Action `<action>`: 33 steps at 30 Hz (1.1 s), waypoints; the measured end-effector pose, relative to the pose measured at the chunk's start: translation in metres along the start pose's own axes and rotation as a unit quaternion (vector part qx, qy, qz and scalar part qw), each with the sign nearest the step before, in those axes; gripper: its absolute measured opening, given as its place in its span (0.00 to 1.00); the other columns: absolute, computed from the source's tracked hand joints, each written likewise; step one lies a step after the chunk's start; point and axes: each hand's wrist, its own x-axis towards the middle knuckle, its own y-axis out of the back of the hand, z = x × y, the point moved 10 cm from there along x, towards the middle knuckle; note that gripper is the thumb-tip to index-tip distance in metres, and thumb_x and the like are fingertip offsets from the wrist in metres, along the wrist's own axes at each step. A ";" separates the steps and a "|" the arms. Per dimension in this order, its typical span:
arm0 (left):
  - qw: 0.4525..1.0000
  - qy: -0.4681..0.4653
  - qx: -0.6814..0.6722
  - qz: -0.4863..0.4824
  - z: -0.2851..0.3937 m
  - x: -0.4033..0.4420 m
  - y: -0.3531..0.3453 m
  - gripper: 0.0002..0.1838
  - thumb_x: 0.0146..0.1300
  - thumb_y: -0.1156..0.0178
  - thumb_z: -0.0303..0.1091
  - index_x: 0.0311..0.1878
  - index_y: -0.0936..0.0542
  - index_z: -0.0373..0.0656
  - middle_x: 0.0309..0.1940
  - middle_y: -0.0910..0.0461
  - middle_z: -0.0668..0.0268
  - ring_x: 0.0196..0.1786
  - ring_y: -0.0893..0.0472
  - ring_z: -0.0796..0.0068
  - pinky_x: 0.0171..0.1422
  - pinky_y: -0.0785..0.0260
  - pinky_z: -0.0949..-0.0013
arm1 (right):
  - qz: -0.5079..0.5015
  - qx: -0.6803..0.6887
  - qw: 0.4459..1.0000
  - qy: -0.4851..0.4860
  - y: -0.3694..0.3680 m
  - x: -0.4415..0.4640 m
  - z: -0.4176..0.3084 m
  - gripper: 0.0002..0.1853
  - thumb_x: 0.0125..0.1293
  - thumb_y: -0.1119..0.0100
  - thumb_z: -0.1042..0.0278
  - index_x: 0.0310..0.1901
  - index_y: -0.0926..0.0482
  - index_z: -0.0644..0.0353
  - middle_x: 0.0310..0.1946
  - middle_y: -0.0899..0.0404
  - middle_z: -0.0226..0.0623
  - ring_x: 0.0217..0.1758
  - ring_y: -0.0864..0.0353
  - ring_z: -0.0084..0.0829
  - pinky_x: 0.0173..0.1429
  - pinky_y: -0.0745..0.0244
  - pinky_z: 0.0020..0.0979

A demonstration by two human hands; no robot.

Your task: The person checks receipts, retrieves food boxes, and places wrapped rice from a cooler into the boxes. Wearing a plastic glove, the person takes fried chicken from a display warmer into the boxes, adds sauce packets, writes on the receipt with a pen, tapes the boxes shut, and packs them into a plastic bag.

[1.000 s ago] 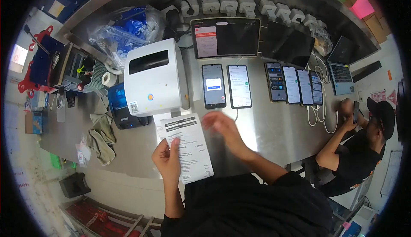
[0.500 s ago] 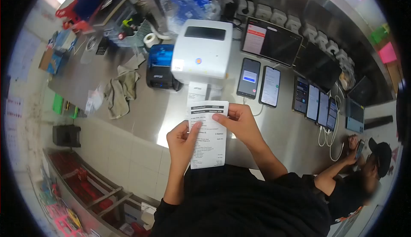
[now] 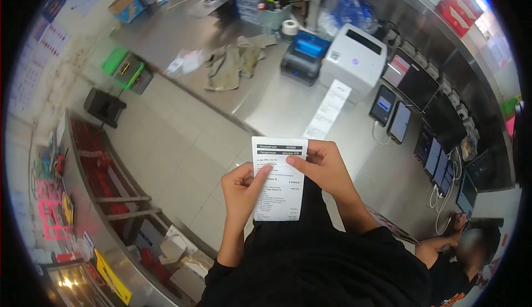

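Observation:
A long printed receipt point(image 3: 280, 188) is held upright in front of my body by both hands. My left hand point(image 3: 242, 189) pinches its left edge, thumb on the printed face. On the upper right edge, my right hand point(image 3: 323, 165) grips the paper with its thumb on the front. Beyond the receipt, a strip of printed labels point(image 3: 328, 109) comes out of the white printer point(image 3: 354, 57) and lies over the steel counter. A blue and black printer point(image 3: 303, 57) stands to the left of the white one.
Phones point(image 3: 382, 106) and a tablet point(image 3: 411, 77) line the steel counter point(image 3: 260, 105) at right. A cloth point(image 3: 230, 66) lies near its edge. Another person point(image 3: 465, 257) sits at lower right. A red-filled rack point(image 3: 94, 163) stands at left.
My right hand has come onto the receipt, which both hands now hold. The view has turned left, so the counter appears farther right. The label strip now shows longer at the white printer.

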 end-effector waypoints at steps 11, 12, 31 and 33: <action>0.996 -0.007 -0.015 0.093 -0.010 -0.121 0.150 0.07 0.58 0.40 0.25 0.34 0.20 0.30 0.23 0.20 0.66 0.24 0.25 0.87 0.27 0.35 0.84 | -0.081 0.020 0.997 0.001 -0.167 -0.064 0.037 0.12 0.59 0.42 0.73 0.43 0.23 0.70 0.34 0.19 0.36 0.33 0.22 0.20 0.36 0.26 0.23; 0.994 0.000 0.001 0.105 -0.011 -0.127 0.161 0.07 0.59 0.40 0.26 0.33 0.20 0.30 0.22 0.21 0.67 0.24 0.26 0.88 0.26 0.37 0.84 | -0.074 0.038 0.997 -0.007 -0.178 -0.067 0.041 0.13 0.58 0.41 0.72 0.43 0.23 0.70 0.35 0.19 0.36 0.33 0.22 0.20 0.37 0.27 0.23; 0.779 0.219 -0.509 0.294 -0.157 -0.191 0.175 0.18 0.60 0.42 0.46 0.50 0.25 0.48 0.48 0.23 0.75 0.49 0.25 0.85 0.51 0.31 0.79 | 0.209 -0.052 0.975 0.047 -0.176 -0.073 0.158 0.13 0.68 0.53 0.64 0.29 0.33 0.63 0.15 0.31 0.30 0.19 0.36 0.16 0.23 0.43 0.26; 0.771 0.222 -0.512 0.307 -0.163 -0.193 0.183 0.18 0.60 0.41 0.46 0.50 0.25 0.48 0.47 0.23 0.76 0.49 0.25 0.86 0.51 0.32 0.80 | 0.208 -0.059 0.974 0.064 -0.178 -0.076 0.157 0.13 0.68 0.53 0.65 0.28 0.33 0.63 0.13 0.33 0.30 0.17 0.37 0.17 0.21 0.44 0.27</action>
